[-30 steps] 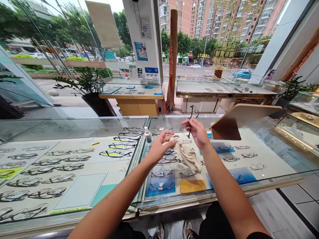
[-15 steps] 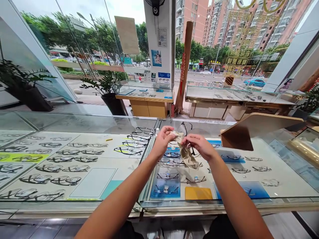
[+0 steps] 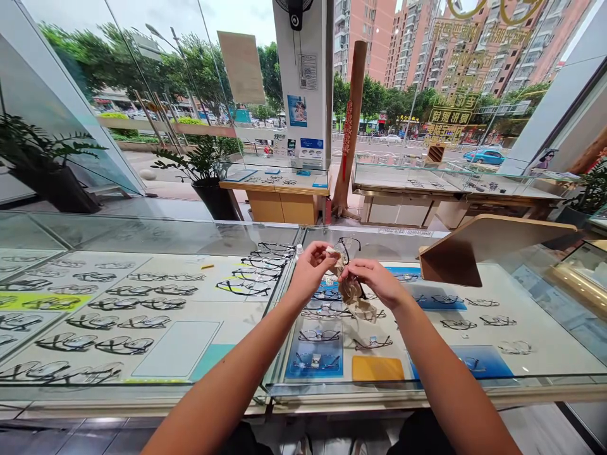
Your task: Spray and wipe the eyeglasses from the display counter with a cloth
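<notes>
Both hands are raised over the glass display counter (image 3: 199,237). My left hand (image 3: 310,268) pinches the top of a beige cleaning cloth (image 3: 353,297) against a pair of black-framed glasses (image 3: 348,248). My right hand (image 3: 374,281) grips the glasses lower down, with the cloth bunched around them and its loose end hanging below. One lens of the glasses shows above the fingers. A small white bottle (image 3: 298,251) stands on the glass just left of my left hand, mostly hidden by it.
Under the glass lie several rows of spectacle frames (image 3: 128,319) on white, blue and yellow mats. A tilted wooden stand (image 3: 474,249) rests on the counter at right. Beyond are more display cases (image 3: 427,180), potted plants (image 3: 208,167) and shop windows.
The view shifted right and down early on. My hands came together: the left lifted the cloth up to the glasses held in the right, and the cloth is now wrapped closer round the frame.
</notes>
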Demonstrator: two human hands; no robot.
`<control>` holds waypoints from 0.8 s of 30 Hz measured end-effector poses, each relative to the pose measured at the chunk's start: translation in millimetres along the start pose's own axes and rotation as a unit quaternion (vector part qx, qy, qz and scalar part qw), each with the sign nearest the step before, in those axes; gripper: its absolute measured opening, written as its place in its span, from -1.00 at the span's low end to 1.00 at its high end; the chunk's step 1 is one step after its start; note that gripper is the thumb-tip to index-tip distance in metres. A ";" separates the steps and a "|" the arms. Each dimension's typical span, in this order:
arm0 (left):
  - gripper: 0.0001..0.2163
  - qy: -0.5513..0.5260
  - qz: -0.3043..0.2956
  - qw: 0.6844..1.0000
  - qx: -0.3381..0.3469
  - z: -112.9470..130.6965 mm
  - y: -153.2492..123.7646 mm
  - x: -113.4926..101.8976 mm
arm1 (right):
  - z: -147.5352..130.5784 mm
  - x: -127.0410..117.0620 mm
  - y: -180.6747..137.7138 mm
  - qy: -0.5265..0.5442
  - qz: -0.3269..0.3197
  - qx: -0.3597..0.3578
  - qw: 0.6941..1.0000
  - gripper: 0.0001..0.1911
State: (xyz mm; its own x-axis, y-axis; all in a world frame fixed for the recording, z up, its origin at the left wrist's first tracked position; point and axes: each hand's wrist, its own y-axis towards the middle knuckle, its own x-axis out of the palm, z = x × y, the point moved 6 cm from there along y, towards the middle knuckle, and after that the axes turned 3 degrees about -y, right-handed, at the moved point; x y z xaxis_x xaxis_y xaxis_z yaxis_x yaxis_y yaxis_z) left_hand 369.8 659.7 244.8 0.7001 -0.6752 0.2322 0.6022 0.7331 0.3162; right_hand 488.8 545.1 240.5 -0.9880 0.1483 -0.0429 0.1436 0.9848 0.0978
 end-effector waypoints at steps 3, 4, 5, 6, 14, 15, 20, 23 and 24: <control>-0.57 0.010 0.021 1.000 0.010 -2.0 -1.6 -1.7 | 1.6 6.5 0.2 0.005 -0.018 -0.002 1.000 -0.67; -0.57 0.015 0.029 0.999 0.019 -1.9 -2.7 -2.4 | 2.2 8.2 0.3 0.011 -0.023 -0.002 1.000 -0.67; -0.58 0.023 0.033 0.999 0.031 -1.4 -4.3 -2.5 | 2.8 9.7 0.5 0.017 -0.027 -0.001 0.999 -0.67; -0.60 0.037 0.030 0.998 0.045 -0.5 -6.1 -1.8 | 3.3 10.7 0.6 0.022 -0.030 -0.001 0.999 -0.67; -0.77 0.198 0.000 0.972 0.129 9.7 -18.7 6.5 | 2.9 11.8 0.5 0.029 -0.031 -0.003 0.999 -0.65; -0.75 0.186 0.003 0.975 0.120 8.7 -18.1 5.8 | 3.2 12.3 0.5 0.024 -0.033 -0.004 0.999 -0.64; -0.65 0.130 0.018 0.989 0.070 2.1 -14.3 3.5 | 3.8 16.7 -0.7 0.002 -0.057 -0.007 0.998 -0.66; -0.58 0.083 0.038 0.995 0.032 -2.2 -12.9 0.8 | 0.1 17.6 -1.6 -0.004 -0.060 -0.018 0.998 -0.66; -0.55 0.077 0.044 0.996 0.018 -3.6 -12.5 0.0 | -1.9 17.5 -1.8 -0.007 -0.059 -0.023 0.998 -0.65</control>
State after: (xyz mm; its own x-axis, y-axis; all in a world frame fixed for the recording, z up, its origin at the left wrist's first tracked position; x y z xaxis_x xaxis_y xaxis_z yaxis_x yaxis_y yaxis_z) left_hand 363.7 650.8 237.5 0.8013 -0.5865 0.1180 0.5242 0.7833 0.3342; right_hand 471.1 545.7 241.5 -0.9970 0.0333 -0.0698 0.0235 0.9903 0.1367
